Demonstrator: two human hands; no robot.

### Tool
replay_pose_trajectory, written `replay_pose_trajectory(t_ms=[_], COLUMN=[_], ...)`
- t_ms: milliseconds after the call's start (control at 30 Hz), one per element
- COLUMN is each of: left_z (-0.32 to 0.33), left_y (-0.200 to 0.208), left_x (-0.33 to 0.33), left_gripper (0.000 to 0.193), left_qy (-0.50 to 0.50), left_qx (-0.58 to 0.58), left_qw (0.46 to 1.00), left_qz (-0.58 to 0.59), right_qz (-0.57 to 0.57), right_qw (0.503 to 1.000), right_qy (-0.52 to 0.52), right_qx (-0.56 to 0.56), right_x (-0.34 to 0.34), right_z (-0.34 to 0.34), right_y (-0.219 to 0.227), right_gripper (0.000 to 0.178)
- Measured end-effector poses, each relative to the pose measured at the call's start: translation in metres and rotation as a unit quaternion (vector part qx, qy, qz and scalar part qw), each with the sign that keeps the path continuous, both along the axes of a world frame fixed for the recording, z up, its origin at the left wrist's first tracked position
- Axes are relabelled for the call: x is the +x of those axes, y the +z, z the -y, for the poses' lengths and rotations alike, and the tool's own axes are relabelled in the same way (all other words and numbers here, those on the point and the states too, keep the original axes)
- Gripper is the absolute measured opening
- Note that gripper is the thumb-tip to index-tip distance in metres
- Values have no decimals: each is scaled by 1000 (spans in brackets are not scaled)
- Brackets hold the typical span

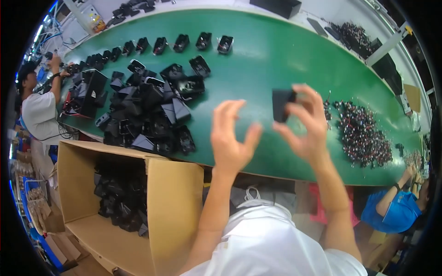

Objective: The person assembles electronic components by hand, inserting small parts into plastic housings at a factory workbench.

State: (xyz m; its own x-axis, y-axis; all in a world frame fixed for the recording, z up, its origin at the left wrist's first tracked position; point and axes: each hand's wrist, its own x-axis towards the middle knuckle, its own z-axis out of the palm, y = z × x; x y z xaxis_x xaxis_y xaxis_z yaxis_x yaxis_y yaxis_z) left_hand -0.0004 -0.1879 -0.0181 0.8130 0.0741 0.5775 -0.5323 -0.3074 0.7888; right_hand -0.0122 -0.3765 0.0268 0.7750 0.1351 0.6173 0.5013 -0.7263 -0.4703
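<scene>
My right hand grips a black plastic housing between thumb and fingers above the green table. Its smooth dark side is turned to the left; the inside does not show. To the left of it, my left hand is raised over the table with fingers apart and nothing in them. A large heap of black plastic housings lies to the left of my left hand. Right of my right hand is a pile of small wired parts, with red and black leads.
A row of black housings lines the far side of the green table. An open cardboard box with more housings stands at the near left. One person works at the far left, another in blue at the right.
</scene>
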Motion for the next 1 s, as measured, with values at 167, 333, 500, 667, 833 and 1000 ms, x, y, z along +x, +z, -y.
replay_pose_trajectory(t_ms=[167,333,500,667,833,1000], left_z=[-35,-39,-46,-41,-8,32], left_y=[-16,-26,-33,-40,-36,-37], left_x=[62,74,78,77,54,38], left_gripper=[44,55,43,25,31,38], left_qy=[274,313,295,243,151,39], left_qx=[172,288,304,315,369,360], left_qw=[946,902,900,915,913,931], left_qz=[9,-79,-100,-67,-89,-50], right_qz=[-60,-123,-93,-39,-122,-164], right_qw=[994,961,965,979,977,947], right_qy=[19,-124,-121,-107,-165,-269], right_qx=[-84,-213,-213,-170,-54,-55], right_x=[162,243,233,138,2,-40], right_z=[-7,3,12,44,97,102], right_y=[-21,-67,-64,-6,9,-28], right_gripper=[34,38,38,38,19,11])
